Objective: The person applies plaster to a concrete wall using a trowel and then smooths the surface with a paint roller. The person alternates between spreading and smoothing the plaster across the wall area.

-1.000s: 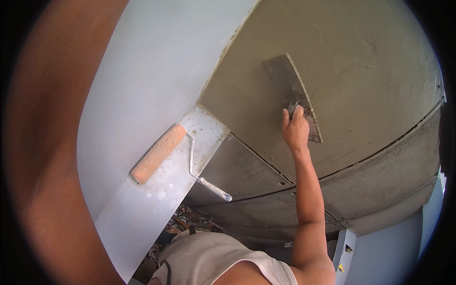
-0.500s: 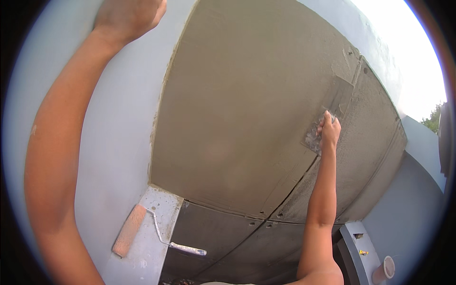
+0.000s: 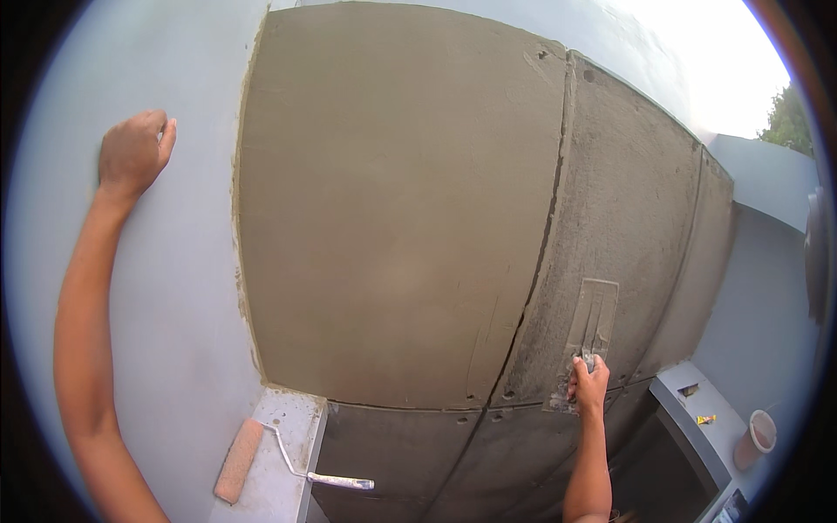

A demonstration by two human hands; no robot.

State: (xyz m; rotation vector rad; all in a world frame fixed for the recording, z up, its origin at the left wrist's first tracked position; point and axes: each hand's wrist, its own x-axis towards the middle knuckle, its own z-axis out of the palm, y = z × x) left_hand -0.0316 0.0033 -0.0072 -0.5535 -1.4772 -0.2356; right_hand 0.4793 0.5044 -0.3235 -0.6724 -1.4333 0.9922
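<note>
Right hand (image 3: 589, 383) closed around the handle of a plastering trowel (image 3: 593, 324), blade pressed flat against the rougher grey render panel (image 3: 628, 227) at about four o'clock in the view, handle end low, blade running up from the grip. Left hand (image 3: 132, 155) loosely curled, holding nothing, knuckles and fingertips braced on the pale painted wall (image 3: 166, 331) at about ten o'clock, well apart from the trowel. Between them, at centre, the smoother fresh render panel (image 3: 392, 200), bounded by a dark vertical joint (image 3: 545, 235). Down at seven o'clock, a paint roller (image 3: 240, 460) lying on a narrow ledge (image 3: 292, 418), its white handle poking out past the edge. At four to five o'clock, far right, a small cup (image 3: 757, 438) on a sill. Likely risks, judged from this stance: tilting the blade and digging an edge in, leaving ridges; dragging across the joint and smearing mortar onto the smooth panel; leaning too hard on the braced left arm and slipping; nudging the ledge and tipping the overhanging roller off
</note>
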